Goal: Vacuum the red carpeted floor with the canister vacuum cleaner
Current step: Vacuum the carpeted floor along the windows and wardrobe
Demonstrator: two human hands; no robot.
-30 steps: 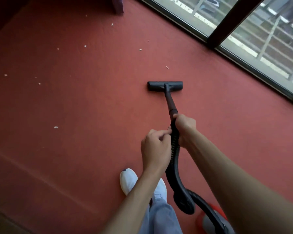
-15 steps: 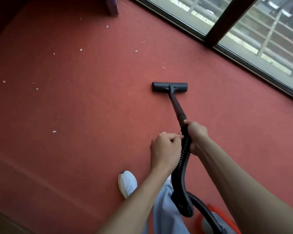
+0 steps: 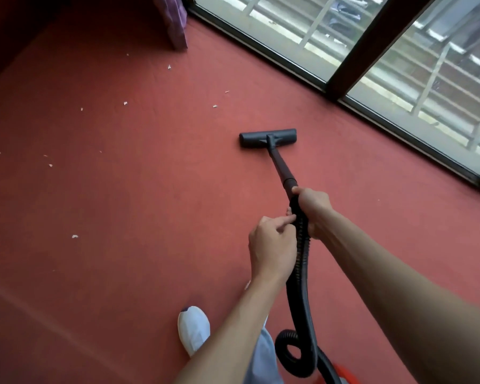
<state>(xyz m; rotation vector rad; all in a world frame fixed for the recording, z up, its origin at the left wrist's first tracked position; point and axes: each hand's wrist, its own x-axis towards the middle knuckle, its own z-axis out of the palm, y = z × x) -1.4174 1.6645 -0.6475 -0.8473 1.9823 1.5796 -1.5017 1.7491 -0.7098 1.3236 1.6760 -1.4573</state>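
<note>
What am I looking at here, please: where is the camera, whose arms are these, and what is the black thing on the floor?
There is no robot here. The single picture comes from a camera worn on a person's head, looking down at their own arms. The right hand grips the black ribbed hose where it joins the wand; the left hand pinches the hose just below. The wand ends in a flat floor head resting on the red carpet. Small white scraps lie scattered to the left, not yet picked up. A white shoe shows below, a window runs along the right, and purple cloth hangs at the top.
</note>
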